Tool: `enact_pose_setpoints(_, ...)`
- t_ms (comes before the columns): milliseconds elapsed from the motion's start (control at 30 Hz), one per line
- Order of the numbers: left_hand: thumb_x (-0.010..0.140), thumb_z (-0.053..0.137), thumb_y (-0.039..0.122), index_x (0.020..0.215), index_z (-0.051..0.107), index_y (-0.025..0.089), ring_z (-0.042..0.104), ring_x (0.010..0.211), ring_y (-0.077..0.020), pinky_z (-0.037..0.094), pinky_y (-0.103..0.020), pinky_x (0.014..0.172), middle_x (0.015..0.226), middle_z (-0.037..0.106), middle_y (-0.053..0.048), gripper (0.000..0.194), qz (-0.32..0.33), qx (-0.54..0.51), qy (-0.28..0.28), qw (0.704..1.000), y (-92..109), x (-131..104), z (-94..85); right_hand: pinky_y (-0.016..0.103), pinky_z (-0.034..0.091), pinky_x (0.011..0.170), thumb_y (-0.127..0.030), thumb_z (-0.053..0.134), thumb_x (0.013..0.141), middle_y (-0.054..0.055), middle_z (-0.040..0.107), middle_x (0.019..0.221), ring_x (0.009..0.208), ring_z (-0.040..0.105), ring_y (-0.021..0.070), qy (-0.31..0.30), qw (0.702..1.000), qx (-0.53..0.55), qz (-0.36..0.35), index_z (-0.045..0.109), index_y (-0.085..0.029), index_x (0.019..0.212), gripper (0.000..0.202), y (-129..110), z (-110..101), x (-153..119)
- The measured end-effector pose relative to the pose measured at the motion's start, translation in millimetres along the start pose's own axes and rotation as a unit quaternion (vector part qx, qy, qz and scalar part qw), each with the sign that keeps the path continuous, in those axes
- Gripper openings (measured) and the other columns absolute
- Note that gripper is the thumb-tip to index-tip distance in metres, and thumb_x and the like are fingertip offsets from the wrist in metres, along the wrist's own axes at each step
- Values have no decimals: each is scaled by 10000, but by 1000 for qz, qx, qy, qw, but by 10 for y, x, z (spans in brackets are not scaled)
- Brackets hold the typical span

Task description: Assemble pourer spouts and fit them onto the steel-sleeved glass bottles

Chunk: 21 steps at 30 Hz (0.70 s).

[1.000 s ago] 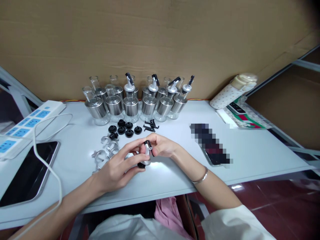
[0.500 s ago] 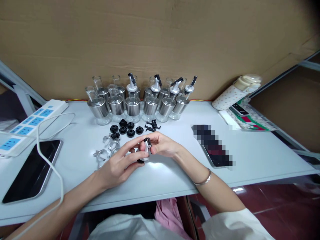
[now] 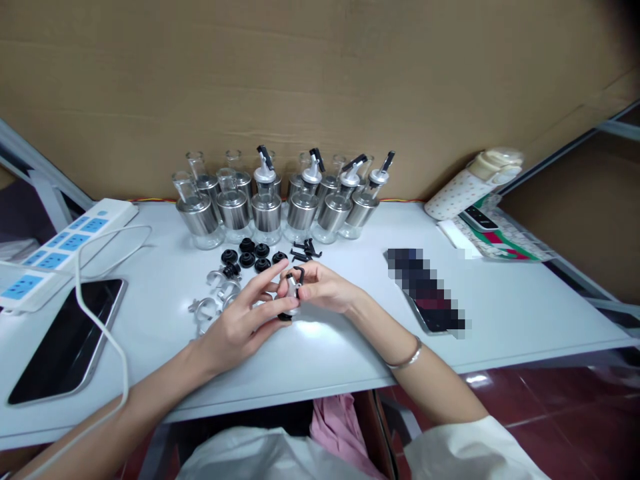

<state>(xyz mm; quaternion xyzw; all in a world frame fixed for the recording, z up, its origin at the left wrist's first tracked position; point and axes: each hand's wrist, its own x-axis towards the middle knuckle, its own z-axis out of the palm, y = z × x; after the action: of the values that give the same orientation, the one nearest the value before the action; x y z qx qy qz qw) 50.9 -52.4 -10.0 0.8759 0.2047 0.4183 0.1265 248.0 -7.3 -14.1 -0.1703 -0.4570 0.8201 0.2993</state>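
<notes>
Pour spout (image 3: pixel 293 287), qty 1: silver body, black lever, black base partly hidden. Held over table (image 3: pixel 345 363), nr front edge, btwn both hands.
L hand (image 3: pixel 240 330): thumb & middle finger pinching spout low, nr base; forefinger spread away, pointing up past the lever. Remaining fingers partly hidden.
R hand (image 3: pixel 325 288): thumb & forefinger pinching spout's upper part, by the lever; other fingers curled behind, exact pose can't tell. Bracelet (image 3: pixel 407 357) on R forearm.
Bottles (image 3: pixel 301 213), glass w/ metal sleeve: front row of 6, upright; more behind, partly hidden. The 4 rightmost in front row w/ spout fitted; 2 leftmost w/ open necks.
Black stoppers (image 3: pixel 247 260): small cluster, in front of bottles, L of centre.
Black clips (image 3: pixel 306 252): loose pile, just R of stoppers.
Rings (image 3: pixel 206 310), pale, several: beyond L wrist, partly covered by L hand.
Power strip (image 3: pixel 50 253), white, blue sockets: far L, w/ white cable (image 3: pixel 103 327) crossing phone (image 3: pixel 65 347).
2nd phone (image 3: pixel 425 300), screen pixelated: R of R hand.
Flask (image 3: pixel 473 187), dotted, cream lid: far R, back, tilted.
</notes>
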Motion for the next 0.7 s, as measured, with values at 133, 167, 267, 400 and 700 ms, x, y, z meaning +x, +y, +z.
enact_pose_setpoints(133,905,515,39,1207,547,174,500,1298,-255,573,-307,907,1543,276,-199,332,8,-10,-24,1000,-21,-30,23,213,469,639,-531,772,687,36,685,702,670,624,105,-6,1000,23,3,752,-97,776,444,-9,-10,-16)
enact_pose_setpoints(167,904,505,28,1205,548,175,505,1293,-257,576,-309,896,1545,273,-202,339,11,-9,-30,999,-23,-32,29,214,470,634,-525,764,700,38,686,691,653,623,105,-9,1000,20,7,752,-97,752,431,-14,-12,-15)
enact_pose_setpoints(267,911,474,21,1162,567,164,569,1221,-243,581,-307,861,1470,401,-217,304,22,8,-37,999,-10,-7,30,211,472,642,-461,777,714,30,688,658,642,626,106,-15,1000,7,10,751,-109,702,353,-32,-4,-1)
enact_pose_setpoints(400,922,479,52,1112,581,154,630,1115,-214,579,-299,847,1324,546,-213,239,31,29,-38,998,20,42,-7,206,465,651,-440,780,721,19,685,655,657,624,103,-15,1000,5,1,748,-117,695,325,-38,36,17)
enact_pose_setpoints(700,905,544,79,1161,548,147,444,1351,-254,505,-374,1035,1437,424,-189,265,28,22,-10,999,-8,-8,-6,215,436,736,-493,780,694,16,693,783,734,587,88,-41,998,-56,-3,756,-140,939,431,-56,28,-30)
